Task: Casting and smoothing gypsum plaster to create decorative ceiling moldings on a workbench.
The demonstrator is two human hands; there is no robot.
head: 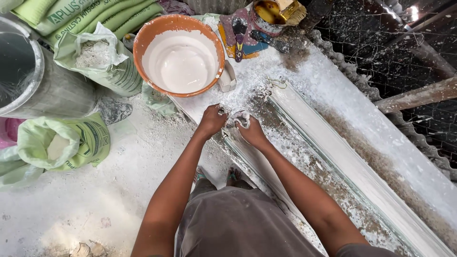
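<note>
**Both hands press wet plaster at the near end of the long mould**

In the centre of the frame we see our left hand (212,120) and our right hand (252,133) close together, at the near end of the long, narrow, white-coated casting mould (333,157), which runs from the centre toward the lower right. Between the hands sits a small lump of wet white plaster mixed with fibre (239,117). The right hand is curled around this lump and grips it. The left hand is clenched and touches the lump from the left side; what its fingers pinch, we cannot tell exactly.

We judge that the step in hand is the packing or shaping of plaster at the end of the mould. The next move probably calls for steady pressure along the edge, and perhaps for more material from the round orange bucket with white liquid plaster (179,56), which stands just above the hands in the upper centre.

At the left of the frame stand open green sacks of white powder (97,57), and a grey metal drum (38,81) beside them. The bench surface (328,85) is covered with white dust.
</note>
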